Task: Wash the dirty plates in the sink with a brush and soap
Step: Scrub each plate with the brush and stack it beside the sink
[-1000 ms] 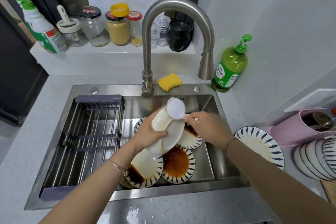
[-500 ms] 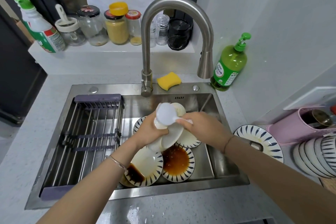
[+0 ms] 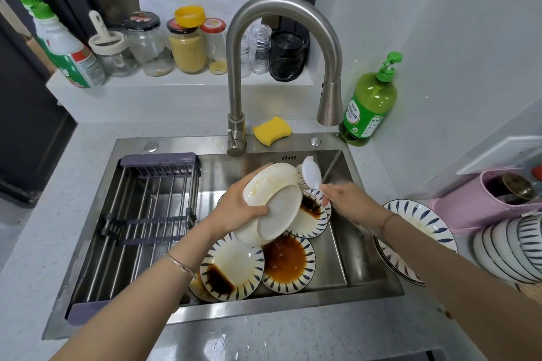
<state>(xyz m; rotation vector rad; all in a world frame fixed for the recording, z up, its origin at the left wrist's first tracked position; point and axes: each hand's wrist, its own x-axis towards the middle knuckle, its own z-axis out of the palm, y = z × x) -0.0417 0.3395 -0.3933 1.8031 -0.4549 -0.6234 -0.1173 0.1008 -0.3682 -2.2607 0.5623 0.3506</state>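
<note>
The brush (image 3: 311,174) has its bristles mostly hidden behind the held plate (image 3: 272,205), the right forearm (image 3: 425,258) covers part of the counter plate (image 3: 419,218), the stacked bowls (image 3: 510,252) run off the right edge, and the label on the soap bottle (image 3: 370,102) is too small to read.

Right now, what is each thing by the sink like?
White dish: tilted, gripped by left hand.
Brush: held by right hand, bristles at the dish's edge.
Plates in sink: overlapping, stained with brown sauce.
Faucet: no water seen running.
Soap bottle: upright on the counter.
</note>
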